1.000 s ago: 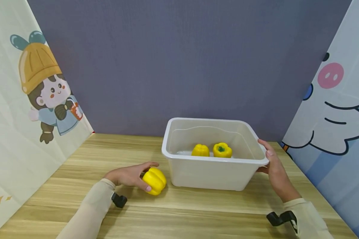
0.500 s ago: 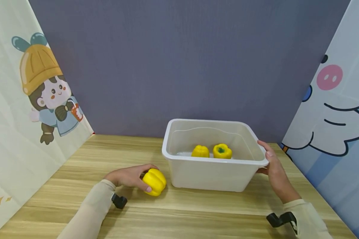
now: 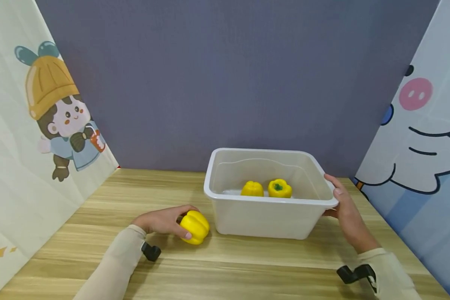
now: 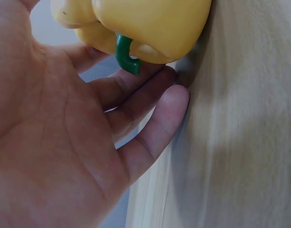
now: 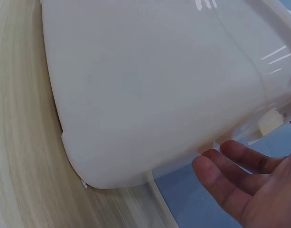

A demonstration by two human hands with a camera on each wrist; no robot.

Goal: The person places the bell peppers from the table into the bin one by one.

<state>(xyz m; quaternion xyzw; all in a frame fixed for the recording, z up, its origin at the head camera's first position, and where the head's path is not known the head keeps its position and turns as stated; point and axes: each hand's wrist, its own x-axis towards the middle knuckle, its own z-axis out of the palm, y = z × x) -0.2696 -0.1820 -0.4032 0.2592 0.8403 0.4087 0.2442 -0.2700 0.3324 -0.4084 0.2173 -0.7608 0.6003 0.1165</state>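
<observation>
My left hand holds a yellow bell pepper low over the table, thumb on the near side and fingers on the far side. In the left wrist view its green stem faces the palm, and the fingertips reach down to the wooden surface. Just right of it stands a white plastic bin. Two more yellow peppers lie inside, one on the left and one with its green stem showing. At the bin's right end my right hand grips the rim, with curled fingers under it in the right wrist view.
The wood-grain table runs back to a grey-purple panel. Cartoon-printed sheets flank it, one at left and one at right. A black wrist mount sits on the left sleeve, another on the right.
</observation>
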